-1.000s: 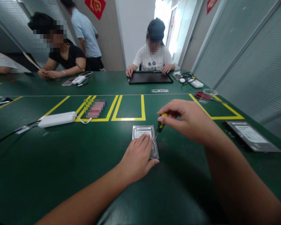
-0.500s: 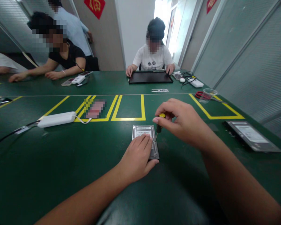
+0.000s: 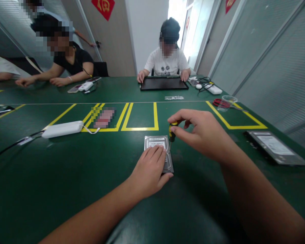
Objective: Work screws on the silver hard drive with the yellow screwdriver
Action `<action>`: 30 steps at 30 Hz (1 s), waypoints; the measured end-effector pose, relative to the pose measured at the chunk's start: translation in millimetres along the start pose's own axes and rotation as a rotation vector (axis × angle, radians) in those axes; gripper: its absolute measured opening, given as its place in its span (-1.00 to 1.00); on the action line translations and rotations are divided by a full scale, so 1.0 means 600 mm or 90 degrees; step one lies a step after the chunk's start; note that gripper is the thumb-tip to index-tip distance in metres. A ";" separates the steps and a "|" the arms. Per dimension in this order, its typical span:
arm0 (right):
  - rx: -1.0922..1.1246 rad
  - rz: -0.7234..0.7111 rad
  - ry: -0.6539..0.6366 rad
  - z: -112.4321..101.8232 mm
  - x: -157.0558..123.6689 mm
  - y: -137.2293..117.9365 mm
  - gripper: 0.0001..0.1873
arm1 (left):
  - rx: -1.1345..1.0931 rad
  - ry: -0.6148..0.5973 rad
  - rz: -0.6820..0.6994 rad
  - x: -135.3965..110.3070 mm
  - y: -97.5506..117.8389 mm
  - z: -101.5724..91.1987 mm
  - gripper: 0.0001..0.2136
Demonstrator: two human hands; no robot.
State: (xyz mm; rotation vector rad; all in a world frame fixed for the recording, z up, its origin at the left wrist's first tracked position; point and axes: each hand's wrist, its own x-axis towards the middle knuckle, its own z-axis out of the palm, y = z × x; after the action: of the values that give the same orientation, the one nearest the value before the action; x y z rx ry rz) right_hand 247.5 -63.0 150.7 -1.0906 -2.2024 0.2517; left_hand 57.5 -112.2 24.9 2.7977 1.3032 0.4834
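A silver hard drive [image 3: 156,139] with a white label lies flat on the green table in front of me. My left hand [image 3: 151,166] holds it down, fingers laid over its face and thumb at its near right corner. Between the thumb and fingers of my right hand [image 3: 197,132] is a short screwdriver [image 3: 171,133] with a yellow and black handle. It stands nearly upright, its shaft pointing down at the right edge of the drive. Whether the tip sits in a screw is too small to make out.
Another drive-like unit with a white label [image 3: 274,145] lies at the right. A white power strip [image 3: 63,129] with cables is at the left. Yellow tape marks rectangles on the table. Opposite, a person handles a black panel [image 3: 164,83]; red-handled pliers [image 3: 220,103] lie beside a clear cup [image 3: 228,99].
My right hand's fingers have opened slightly around the screwdriver, showing more of its handle, which is now more upright. My left hand and the drive stay put. A standing person behind has moved left.
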 end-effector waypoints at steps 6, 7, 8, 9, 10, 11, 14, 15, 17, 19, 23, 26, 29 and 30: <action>-0.029 -0.021 0.032 0.009 0.004 0.011 -0.92 | -0.001 0.002 0.000 0.000 0.000 0.001 -0.33; -0.031 -0.026 0.033 0.009 0.004 0.012 -0.92 | -0.001 -0.001 0.000 0.000 0.000 0.001 -0.33; -0.033 -0.029 0.035 0.009 0.004 0.012 -0.92 | -0.001 -0.002 -0.001 0.000 0.000 0.001 -0.33; -0.034 -0.027 0.039 0.009 0.004 0.012 -0.89 | 0.000 -0.002 -0.001 0.000 -0.001 0.001 -0.33; -0.035 -0.020 0.042 0.009 0.004 0.013 -0.85 | 0.000 -0.001 -0.002 0.001 -0.001 0.002 -0.34; -0.037 -0.011 0.045 0.009 0.004 0.013 -0.82 | 0.000 0.000 -0.002 0.001 -0.001 0.002 -0.34; -0.047 0.009 0.052 0.010 0.003 0.013 -0.80 | -0.001 -0.002 -0.001 0.001 -0.001 0.003 -0.33; -0.051 0.007 0.054 0.011 0.003 0.014 -0.82 | -0.001 -0.004 -0.001 0.001 -0.001 0.003 -0.32; -0.054 -0.001 0.059 0.014 0.003 0.014 -0.84 | 0.001 -0.005 -0.001 0.001 -0.001 0.003 -0.32; -0.055 -0.007 0.064 0.017 0.003 0.014 -0.84 | 0.003 -0.004 0.000 0.001 -0.001 0.003 -0.32; -0.072 -0.013 0.078 0.019 0.004 0.014 -0.87 | 0.005 -0.003 0.003 0.001 -0.001 0.001 -0.32; -0.078 0.008 0.081 0.017 0.003 0.012 -0.84 | 0.007 -0.007 0.002 0.001 -0.001 0.001 -0.32; -0.068 0.028 0.074 0.016 0.002 0.009 -0.81 | 0.008 -0.013 0.000 0.001 -0.001 0.001 -0.32; -0.061 0.024 0.074 0.017 0.003 0.009 -0.83 | 0.007 -0.014 -0.001 0.001 -0.001 0.001 -0.32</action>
State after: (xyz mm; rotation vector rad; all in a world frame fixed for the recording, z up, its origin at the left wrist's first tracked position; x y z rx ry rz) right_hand 243.9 -57.1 141.4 -1.1703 -2.1106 0.0970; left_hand 57.7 -111.2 24.6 2.8025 1.3075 0.4453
